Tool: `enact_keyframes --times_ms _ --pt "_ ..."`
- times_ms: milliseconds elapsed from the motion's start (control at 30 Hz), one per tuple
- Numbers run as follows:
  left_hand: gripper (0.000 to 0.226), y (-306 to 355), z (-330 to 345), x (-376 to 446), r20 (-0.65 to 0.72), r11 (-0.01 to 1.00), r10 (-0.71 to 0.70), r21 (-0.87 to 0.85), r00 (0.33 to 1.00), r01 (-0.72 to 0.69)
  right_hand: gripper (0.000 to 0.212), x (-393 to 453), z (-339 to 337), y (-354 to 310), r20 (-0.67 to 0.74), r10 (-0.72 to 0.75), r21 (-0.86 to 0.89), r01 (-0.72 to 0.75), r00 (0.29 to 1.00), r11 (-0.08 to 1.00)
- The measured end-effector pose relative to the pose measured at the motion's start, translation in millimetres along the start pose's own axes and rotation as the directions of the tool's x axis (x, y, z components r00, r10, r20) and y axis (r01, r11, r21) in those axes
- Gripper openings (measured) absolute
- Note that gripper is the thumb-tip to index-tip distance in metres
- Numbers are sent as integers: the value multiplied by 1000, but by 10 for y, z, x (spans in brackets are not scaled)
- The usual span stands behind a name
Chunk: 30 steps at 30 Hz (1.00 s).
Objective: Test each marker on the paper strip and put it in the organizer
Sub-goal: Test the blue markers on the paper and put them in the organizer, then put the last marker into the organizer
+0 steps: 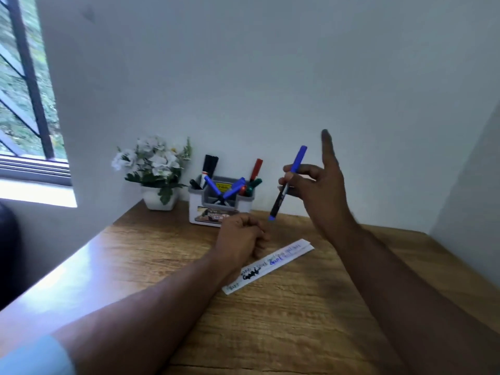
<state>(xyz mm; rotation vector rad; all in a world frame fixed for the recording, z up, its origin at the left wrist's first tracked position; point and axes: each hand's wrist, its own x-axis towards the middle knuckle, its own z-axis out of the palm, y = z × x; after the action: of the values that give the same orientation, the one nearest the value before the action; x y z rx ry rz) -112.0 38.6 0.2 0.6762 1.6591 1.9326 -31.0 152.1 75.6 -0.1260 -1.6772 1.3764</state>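
Note:
My right hand (319, 190) is raised above the desk and pinches a capped blue marker (288, 184) between thumb and fingers, one finger pointing up. The marker tilts, its blue cap up and its blue end down. My left hand (240, 236) rests as a loose fist on the desk, touching the near-left part of the white paper strip (281, 259), which carries black and blue scribbles. I see nothing held in the left hand. The white and grey organizer (216, 209) stands against the wall behind it, holding several black, blue, red and green markers.
A white pot of white flowers (157, 174) stands left of the organizer. The wooden desk (311, 320) meets a wall at the back and another on the right. A window (24, 104) is at the far left.

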Motion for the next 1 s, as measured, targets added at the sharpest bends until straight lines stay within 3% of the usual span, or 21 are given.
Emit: enact_keyframes --times_ms 167,300,433,567,600,667,733,800,933,1000 --pt "19 -29 -9 43 57 999 -15 52 998 12 42 279 439 16 -131 -63 87 75 989 993" --pt "24 -32 -22 80 53 999 -18 31 998 17 40 400 632 166 -103 -130 -121 118 986 986" --pt "25 -41 -16 92 55 999 -2 46 998 0 38 442 702 362 -28 -222 -361 197 975 911" --pt "22 -47 -19 90 65 997 17 76 998 -22 18 463 753 502 84 -110 -479 137 990 867" --pt "23 -47 -19 92 65 997 19 77 998 -24 26 483 764 526 133 -44 -555 112 990 825" --pt "22 -46 -16 90 70 996 19 83 997 -25 39 534 767 562 211 57 -801 140 976 582" --pt "21 -46 -14 91 70 995 18 93 997 -25 42 509 774 509 241 124 -891 168 963 422" --pt "21 -47 -14 89 69 994 19 110 997 -26 42 444 742 470 246 89 -884 186 965 429" --pt "21 -34 -22 77 77 993 20 118 997 -29 28 208 497 471 186 -174 -775 253 967 579" --pt "20 -34 -13 66 81 990 32 134 996 -42 25 34 281 491 220 -180 -758 284 959 587"
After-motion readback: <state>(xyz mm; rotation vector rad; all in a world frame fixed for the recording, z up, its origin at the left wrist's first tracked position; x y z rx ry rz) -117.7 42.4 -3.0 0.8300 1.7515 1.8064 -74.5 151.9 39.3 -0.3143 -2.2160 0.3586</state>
